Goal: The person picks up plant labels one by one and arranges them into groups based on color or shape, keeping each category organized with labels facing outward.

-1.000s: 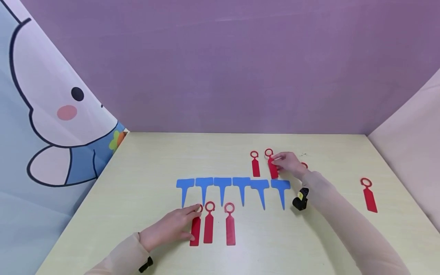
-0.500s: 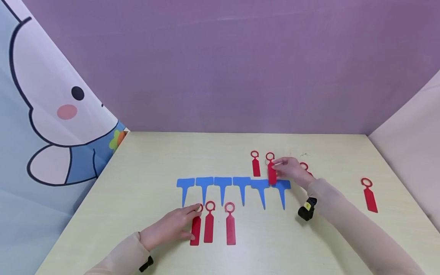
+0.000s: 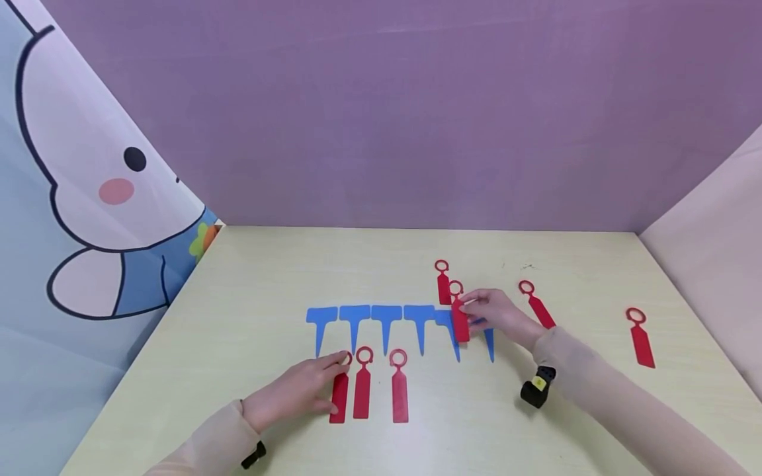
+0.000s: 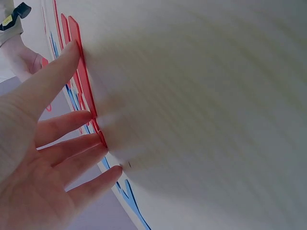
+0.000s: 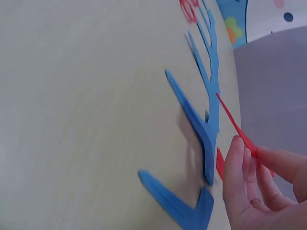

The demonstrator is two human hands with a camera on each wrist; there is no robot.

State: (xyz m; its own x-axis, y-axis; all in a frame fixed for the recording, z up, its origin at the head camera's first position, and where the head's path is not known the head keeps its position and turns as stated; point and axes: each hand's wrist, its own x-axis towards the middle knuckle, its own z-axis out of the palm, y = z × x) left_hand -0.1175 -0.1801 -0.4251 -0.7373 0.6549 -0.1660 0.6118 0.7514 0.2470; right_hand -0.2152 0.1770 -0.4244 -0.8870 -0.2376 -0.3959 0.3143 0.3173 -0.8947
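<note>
In the head view my right hand (image 3: 497, 314) pinches a red hanging tag (image 3: 460, 322) with a ring at its top. That tag is over the right part of a row of several blue T-shaped plant labels (image 3: 387, 313). The right wrist view shows the tag (image 5: 241, 134) edge-on, between thumb and fingers. My left hand (image 3: 294, 393) rests at another red tag (image 3: 338, 396), thumb at its lower end and fingertips over its ring. The left wrist view shows the left hand's fingers (image 4: 62, 124) spread and fairly straight. To its right lie two more red tags (image 3: 362, 395), (image 3: 399, 396).
One red tag (image 3: 443, 289) lies behind the blue row. Two others, a tilted red tag (image 3: 540, 311) and a farther red tag (image 3: 641, 345), lie to the right. A purple partition (image 3: 381, 132) stands behind the pale table (image 3: 286, 264), with a cartoon-printed cloth (image 3: 89, 277) at left.
My right hand has drawn the red tag toward me and slightly left, from behind the blue row to over it. The tilted tag at right shows more. My left hand stays put.
</note>
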